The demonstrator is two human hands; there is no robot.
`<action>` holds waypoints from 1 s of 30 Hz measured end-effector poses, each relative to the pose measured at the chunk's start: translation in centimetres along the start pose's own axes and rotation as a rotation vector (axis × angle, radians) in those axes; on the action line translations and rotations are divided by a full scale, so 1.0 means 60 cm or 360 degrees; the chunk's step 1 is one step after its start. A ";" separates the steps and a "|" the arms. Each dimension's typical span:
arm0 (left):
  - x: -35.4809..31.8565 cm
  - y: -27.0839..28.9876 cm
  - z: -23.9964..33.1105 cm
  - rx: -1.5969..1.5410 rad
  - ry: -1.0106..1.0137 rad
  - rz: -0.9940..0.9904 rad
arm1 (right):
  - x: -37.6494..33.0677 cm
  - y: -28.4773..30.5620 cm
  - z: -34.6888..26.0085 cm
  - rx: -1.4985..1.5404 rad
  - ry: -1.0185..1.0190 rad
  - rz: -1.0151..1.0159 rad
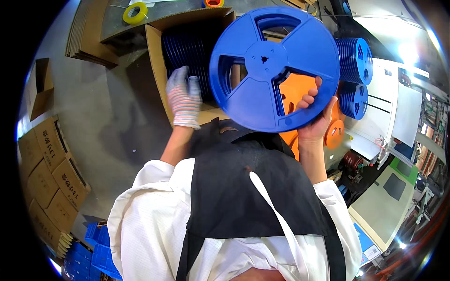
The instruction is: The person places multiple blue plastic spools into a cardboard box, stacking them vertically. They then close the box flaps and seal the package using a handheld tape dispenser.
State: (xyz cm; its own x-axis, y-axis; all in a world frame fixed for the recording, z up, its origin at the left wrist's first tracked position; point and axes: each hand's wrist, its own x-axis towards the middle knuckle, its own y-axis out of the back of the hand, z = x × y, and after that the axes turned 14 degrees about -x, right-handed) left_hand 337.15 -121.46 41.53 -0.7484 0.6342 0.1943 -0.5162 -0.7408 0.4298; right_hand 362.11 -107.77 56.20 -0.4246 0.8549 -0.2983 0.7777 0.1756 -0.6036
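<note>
Out beyond your apron, up comes the view of a big blue reel, gripped by your right hand!
Your bare right fingers curl round its rim into a cut-out window, thumb outside, with orange reels showing behind. Over at the open carton, your gloved left hand has its fingers stretched and slightly parted, nothing seen in its grip; no telling whether the fingertips touch the dark blue reels lined up inside. To the right, two stacks of blue reels; beyond the carton, a yellow tape roll.
</note>
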 end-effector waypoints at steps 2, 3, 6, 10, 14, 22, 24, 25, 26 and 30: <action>0.011 -0.034 0.067 -0.0757 0.0382 -0.0450 | -0.001 -0.033 0.002 -0.0395 0.0021 -0.0134; 0.006 -0.062 0.091 -0.0855 0.0519 -0.0676 | 0.001 -0.050 0.006 -0.0593 0.0025 -0.0194; -0.009 -0.131 0.058 -0.1455 0.0903 -0.0756 | -0.013 -0.127 0.051 -0.0957 -0.0121 -0.0537; 0.008 -0.038 0.094 -0.2408 0.1155 -0.0677 | -0.011 -0.148 0.039 -0.1163 0.0063 -0.0628; 0.013 0.061 0.114 -0.3547 0.1453 -0.0689 | -0.001 -0.090 -0.020 -0.1171 0.0175 -0.0251; 0.007 0.070 0.047 -0.4126 0.1099 -0.0985 | 0.012 -0.006 -0.051 -0.0503 0.0255 0.0040; 0.011 0.074 0.045 -0.4130 0.1065 -0.0986 | 0.013 0.013 -0.054 -0.0283 0.0226 -0.0081; 0.013 0.072 0.046 -0.4144 0.1056 -0.0992 | 0.013 0.017 -0.057 -0.0203 0.0210 -0.0127; 0.016 0.069 0.047 -0.4159 0.1051 -0.1002 | 0.013 0.020 -0.059 -0.0123 0.0196 -0.0170; 0.021 0.074 0.036 -0.4086 0.0960 -0.0838 | 0.013 0.043 -0.056 0.0149 0.0138 -0.0210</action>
State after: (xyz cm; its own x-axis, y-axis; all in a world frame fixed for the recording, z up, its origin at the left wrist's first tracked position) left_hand 334.80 -123.50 45.58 -0.2612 0.9490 0.1768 0.4469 0.2812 -0.8492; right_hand 365.31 -105.00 56.88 -0.4755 0.8669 -0.1496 0.6696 0.2463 -0.7007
